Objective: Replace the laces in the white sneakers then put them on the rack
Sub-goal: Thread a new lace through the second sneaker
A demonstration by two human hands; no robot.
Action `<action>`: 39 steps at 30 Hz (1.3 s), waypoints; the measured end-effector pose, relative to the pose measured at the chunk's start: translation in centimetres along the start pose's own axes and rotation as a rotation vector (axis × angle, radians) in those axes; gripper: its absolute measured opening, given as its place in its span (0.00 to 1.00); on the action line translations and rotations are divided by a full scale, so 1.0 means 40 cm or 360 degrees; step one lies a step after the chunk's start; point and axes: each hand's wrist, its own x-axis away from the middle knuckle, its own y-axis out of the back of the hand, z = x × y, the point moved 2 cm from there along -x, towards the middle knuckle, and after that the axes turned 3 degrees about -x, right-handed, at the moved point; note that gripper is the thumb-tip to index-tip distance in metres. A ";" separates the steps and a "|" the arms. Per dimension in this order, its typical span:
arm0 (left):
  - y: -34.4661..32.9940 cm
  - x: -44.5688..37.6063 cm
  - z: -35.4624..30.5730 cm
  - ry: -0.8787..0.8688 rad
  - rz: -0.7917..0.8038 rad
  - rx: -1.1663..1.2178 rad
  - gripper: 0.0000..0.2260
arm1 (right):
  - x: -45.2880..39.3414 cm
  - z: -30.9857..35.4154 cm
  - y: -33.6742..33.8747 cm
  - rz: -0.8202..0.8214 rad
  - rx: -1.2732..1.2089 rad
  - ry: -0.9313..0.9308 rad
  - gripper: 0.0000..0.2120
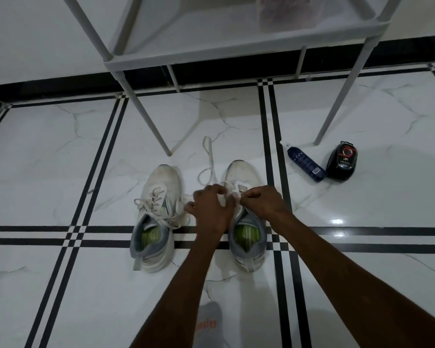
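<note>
Two white sneakers with green insoles stand side by side on the tiled floor. The left sneaker (156, 217) is laced, its lace ends loose. My two hands work over the lace area of the right sneaker (244, 222). Curled fingers of my left hand (211, 207) sit on its left eyelet side. My right hand (261, 200) pinches the white lace (207, 159) at the eyelets on the tongue. A loose loop of that lace trails forward on the floor between the two toes. The white shoe rack (236, 43) stands just beyond.
Right of the sneakers lie a dark blue spray bottle (305, 163) and a black shoe-polish sponge case (342, 162), close to the rack's right leg (337, 104). The rack's left leg (148, 121) lands near the left sneaker's toe. A grey sock toe (209, 322) shows at the bottom.
</note>
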 end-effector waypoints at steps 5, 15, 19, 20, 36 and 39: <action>0.017 -0.012 0.037 0.0103 -0.0250 -0.0101 0.05 | 0.006 -0.008 0.011 -0.0035 -0.0017 -0.0006 0.07; 0.009 -0.010 -0.010 -0.0113 -0.0113 -0.0035 0.11 | 0.011 -0.004 0.011 -0.0042 -0.0038 0.0008 0.07; -0.050 -0.003 0.008 -0.0136 0.0102 -0.0234 0.06 | 0.014 -0.002 0.009 -0.0054 -0.0037 0.0013 0.07; -0.048 0.002 0.015 -0.0103 0.0077 -0.0252 0.07 | 0.015 -0.002 0.009 -0.0054 -0.0021 0.0010 0.07; -0.022 -0.101 0.001 -0.0169 0.0476 0.0014 0.17 | -0.001 0.008 0.043 0.0070 0.0174 0.0078 0.05; 0.000 -0.089 0.007 -0.0118 0.0569 -0.0288 0.12 | -0.012 0.032 0.064 -0.0183 0.0302 0.0319 0.05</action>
